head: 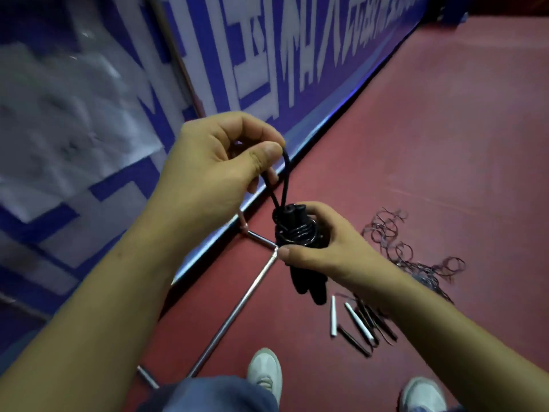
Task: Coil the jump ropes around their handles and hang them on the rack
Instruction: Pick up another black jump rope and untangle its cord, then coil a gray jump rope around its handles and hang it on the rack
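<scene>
The left hand (214, 156) is pinching a thin black loop (280, 185) between thumb and forefinger and drawing it up taut, likely so the last turn can be tucked in and serve for hanging. Just below, the right hand (323, 242) is curling its fingers round two matte black handles (292, 212), held side by side and upright so the glossy coils (297, 231) round them cannot slip. All this is hovering just above the metal bar (243, 304), a shiny round tube lying on the dull red floor (445, 144). Right of the metal bar, loose ropes (416, 257) are lying in a wiry tangle, with slim white and black spare handles (356, 322) beside them.
</scene>
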Tool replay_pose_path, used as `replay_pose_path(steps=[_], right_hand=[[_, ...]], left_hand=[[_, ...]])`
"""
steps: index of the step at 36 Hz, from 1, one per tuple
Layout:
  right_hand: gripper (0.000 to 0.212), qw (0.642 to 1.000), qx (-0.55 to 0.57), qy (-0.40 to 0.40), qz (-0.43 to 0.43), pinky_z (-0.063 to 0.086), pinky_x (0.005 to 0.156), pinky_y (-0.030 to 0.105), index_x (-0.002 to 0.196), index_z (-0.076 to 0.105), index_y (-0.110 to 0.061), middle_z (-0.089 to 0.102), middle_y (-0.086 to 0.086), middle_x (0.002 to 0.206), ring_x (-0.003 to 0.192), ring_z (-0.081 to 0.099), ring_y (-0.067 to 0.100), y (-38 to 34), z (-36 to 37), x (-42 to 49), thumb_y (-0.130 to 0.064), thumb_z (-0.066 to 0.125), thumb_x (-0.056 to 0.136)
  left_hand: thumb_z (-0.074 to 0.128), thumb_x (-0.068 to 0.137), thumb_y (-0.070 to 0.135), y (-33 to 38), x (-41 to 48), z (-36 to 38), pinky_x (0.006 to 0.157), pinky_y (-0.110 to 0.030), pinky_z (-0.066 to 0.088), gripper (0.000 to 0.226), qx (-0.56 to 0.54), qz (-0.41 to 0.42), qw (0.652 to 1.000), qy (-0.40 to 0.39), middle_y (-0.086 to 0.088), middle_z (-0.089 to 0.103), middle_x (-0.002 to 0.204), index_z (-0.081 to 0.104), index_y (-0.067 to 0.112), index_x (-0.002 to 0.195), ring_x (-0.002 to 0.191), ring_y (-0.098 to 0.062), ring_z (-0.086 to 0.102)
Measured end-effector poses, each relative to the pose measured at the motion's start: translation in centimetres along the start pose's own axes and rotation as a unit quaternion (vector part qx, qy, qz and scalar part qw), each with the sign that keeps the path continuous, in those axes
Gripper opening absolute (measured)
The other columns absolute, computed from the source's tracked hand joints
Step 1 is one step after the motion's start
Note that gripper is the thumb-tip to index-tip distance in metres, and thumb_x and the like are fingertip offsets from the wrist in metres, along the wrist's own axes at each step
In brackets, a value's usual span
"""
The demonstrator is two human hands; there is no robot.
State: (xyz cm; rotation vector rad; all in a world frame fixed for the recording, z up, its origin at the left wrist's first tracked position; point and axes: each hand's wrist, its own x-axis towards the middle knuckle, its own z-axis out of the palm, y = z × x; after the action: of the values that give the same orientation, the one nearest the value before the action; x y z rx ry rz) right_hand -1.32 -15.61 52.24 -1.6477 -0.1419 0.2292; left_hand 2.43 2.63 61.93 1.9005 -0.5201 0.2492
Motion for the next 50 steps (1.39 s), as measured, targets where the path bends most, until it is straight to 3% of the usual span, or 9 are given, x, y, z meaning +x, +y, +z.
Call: replay_pose_path(steps=[2, 5, 9, 22, 27, 34, 38, 43, 50], right_hand=[[0.056, 0.999, -0.008, -0.027, -0.020, 0.049, 0.046, 0.023, 0.127, 0.055, -0.024, 0.070, 0.003, 0.097, 0.064, 0.066, 0.018, -2.2, 1.6, 0.4, -0.010, 0.085, 0.082], [0.059, 0.997, -0.044, -0.050, -0.036, 0.044, 0.051, 0.012, 0.128, 0.055, -0.022, 0.070, -0.003, 0.100, 0.062, 0.065, -0.001, -4.3, 3.9, 0.9, -0.012, 0.088, 0.080], [0.073, 0.990, -0.098, -0.089, -0.042, 0.061, 0.079, 0.048, 0.128, 0.054, -0.033, 0.070, -0.011, 0.106, 0.087, 0.074, 0.017, -7.6, 8.4, 1.2, -0.043, 0.089, 0.065], [0.054, 0.958, -0.120, -0.212, -0.150, 0.062, 0.088, 0.044, 0.131, 0.055, -0.032, 0.060, -0.009, 0.122, 0.090, 0.075, 0.014, -19.0, 22.9, 3.7, -0.040, 0.082, 0.085], [0.049, 0.967, -0.097, -0.172, -0.162, 0.063, 0.085, 0.041, 0.128, 0.061, -0.030, 0.060, 0.000, 0.121, 0.097, 0.073, 0.021, -21.5, 26.1, 7.6, -0.045, 0.081, 0.085], [0.028, 0.979, -0.030, -0.120, -0.165, 0.055, 0.055, 0.026, 0.097, 0.071, 0.002, 0.074, 0.022, 0.087, 0.065, 0.069, 0.019, -24.1, 27.7, 13.2, -0.025, 0.068, 0.099], [0.030, 0.982, -0.026, -0.109, -0.150, 0.062, 0.064, 0.038, 0.100, 0.069, 0.005, 0.076, 0.022, 0.088, 0.072, 0.075, 0.029, -24.1, 28.4, 16.8, -0.025, 0.066, 0.100], [0.030, 0.985, -0.004, -0.101, -0.137, 0.052, 0.048, 0.023, 0.100, 0.069, 0.008, 0.073, 0.016, 0.077, 0.057, 0.070, 0.017, -24.1, 28.9, 19.1, -0.022, 0.066, 0.101], [0.027, 0.981, -0.099, -0.117, -0.116, 0.048, 0.048, 0.016, 0.100, 0.071, 0.002, 0.074, 0.012, 0.084, 0.061, 0.068, 0.010, -22.9, 29.7, 20.2, -0.024, 0.064, 0.102]], left_hand=[[0.067, 0.095, 0.008, 1.8, -0.4, -2.8, 0.062, -0.029, 0.051, 0.012, 0.031, 0.009, 0.999, 0.027, -0.002, 0.073, 0.073, 0.072, 0.018, 0.091, 0.062, -0.012, 0.068], [0.067, 0.095, 0.009, 3.8, -1.3, -5.9, 0.060, -0.020, 0.050, 0.012, 0.098, 0.021, 0.994, 0.052, 0.004, 0.071, 0.072, 0.070, 0.019, 0.090, 0.065, -0.006, 0.067], [0.071, 0.092, 0.010, 6.6, -3.7, -10.7, 0.066, -0.014, 0.049, 0.010, 0.206, 0.025, 0.975, 0.076, 0.011, 0.071, 0.075, 0.072, 0.018, 0.087, 0.071, -0.001, 0.066], [0.064, 0.098, 0.011, 10.7, -6.2, -25.7, 0.053, -0.015, 0.051, 0.008, 0.231, -0.075, 0.941, 0.236, -0.005, 0.071, 0.073, 0.069, 0.014, 0.093, 0.059, -0.009, 0.069], [0.063, 0.099, 0.010, 10.1, -2.9, -30.1, 0.056, -0.030, 0.060, 0.007, 0.237, -0.124, 0.939, 0.217, -0.012, 0.072, 0.071, 0.069, 0.007, 0.095, 0.055, -0.014, 0.070], [0.069, 0.094, 0.015, 8.7, 2.0, -34.0, 0.055, -0.028, 0.057, 0.010, 0.315, -0.135, 0.921, 0.185, -0.006, 0.075, 0.070, 0.073, 0.013, 0.085, 0.059, -0.012, 0.073], [0.076, 0.088, 0.020, 7.5, 4.2, -35.4, 0.045, -0.011, 0.043, 0.008, 0.380, -0.121, 0.899, 0.182, 0.000, 0.074, 0.069, 0.080, 0.018, 0.081, 0.051, 0.002, 0.063], [0.077, 0.087, 0.022, 6.0, 5.8, -36.4, 0.067, -0.022, 0.052, 0.005, 0.432, -0.112, 0.877, 0.179, 0.006, 0.073, 0.073, 0.082, 0.022, 0.085, 0.074, -0.004, 0.066], [0.078, 0.089, 0.031, 5.3, 5.8, -37.1, 0.063, -0.016, 0.049, 0.012, 0.417, -0.122, 0.887, 0.156, 0.004, 0.077, 0.085, 0.083, 0.021, 0.093, 0.080, -0.007, 0.070]])
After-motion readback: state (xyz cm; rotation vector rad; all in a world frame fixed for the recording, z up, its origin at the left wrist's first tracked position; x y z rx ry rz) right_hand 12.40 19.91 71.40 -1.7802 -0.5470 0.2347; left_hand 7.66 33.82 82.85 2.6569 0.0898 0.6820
